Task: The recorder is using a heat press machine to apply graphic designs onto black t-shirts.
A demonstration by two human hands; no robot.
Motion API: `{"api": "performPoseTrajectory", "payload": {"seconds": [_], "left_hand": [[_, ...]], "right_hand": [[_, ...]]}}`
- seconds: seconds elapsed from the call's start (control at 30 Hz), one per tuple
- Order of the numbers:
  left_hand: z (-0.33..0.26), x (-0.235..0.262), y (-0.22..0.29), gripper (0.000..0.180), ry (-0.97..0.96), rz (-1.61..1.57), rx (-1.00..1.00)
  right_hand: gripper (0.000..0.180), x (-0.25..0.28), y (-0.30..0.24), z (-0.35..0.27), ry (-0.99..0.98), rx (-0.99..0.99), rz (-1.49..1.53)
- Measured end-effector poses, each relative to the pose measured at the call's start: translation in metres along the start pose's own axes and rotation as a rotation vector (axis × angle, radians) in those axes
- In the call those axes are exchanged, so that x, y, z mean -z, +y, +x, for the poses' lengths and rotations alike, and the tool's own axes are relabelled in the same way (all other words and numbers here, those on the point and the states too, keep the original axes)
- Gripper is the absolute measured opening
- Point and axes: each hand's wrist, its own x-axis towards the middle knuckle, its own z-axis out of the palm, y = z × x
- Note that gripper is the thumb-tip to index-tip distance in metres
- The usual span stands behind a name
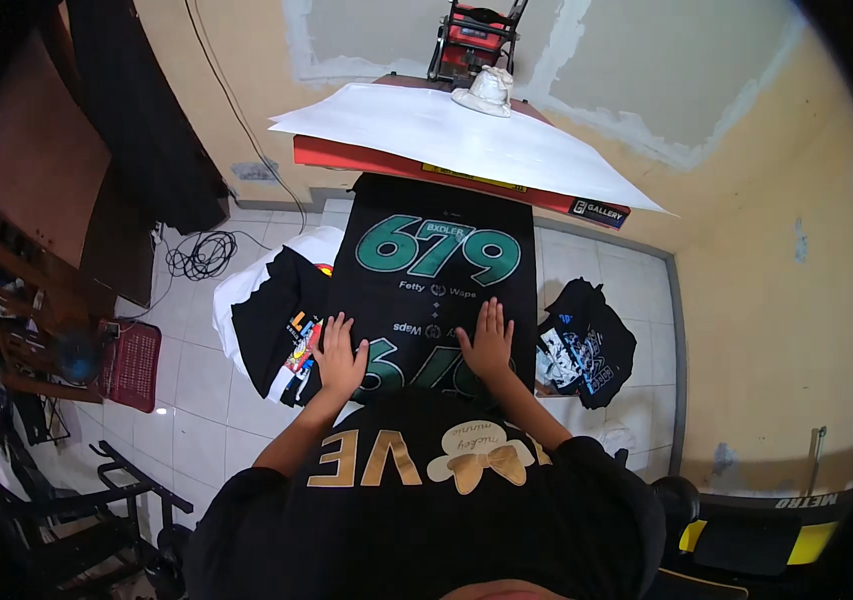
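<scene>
A long black printed cloth lies spread in front of me, with large green figures at both ends and small pale lettering between them. My left hand rests flat on its left edge, fingers stretched out. Towards the right edge, my right hand also lies flat, thumb apart from the fingers. Neither hand holds anything. The far end of the cloth reaches up to a red-edged machine, which looks like a heat press. My body hides part of the near end.
A large white sheet covers the machine's top, with a crumpled white cloth on it. Folded black garments sit at the left, another dark garment at the right. A coiled black cable and red basket are on the tiled floor.
</scene>
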Motion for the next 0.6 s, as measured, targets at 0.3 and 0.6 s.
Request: {"api": "performPoseTrajectory", "payload": {"seconds": [0.3,0.6], "left_hand": [[0.002,0.0,0.006,0.049,0.005,0.016,-0.017],[-0.001,0.002,0.003,0.049,0.039,-0.015,-0.01]], "right_hand": [[0.081,-0.011,0.018,0.066,0.061,-0.123,-0.061],[0.086,-0.002,-0.043,0.004,-0.145,0.244,-0.001]]}}
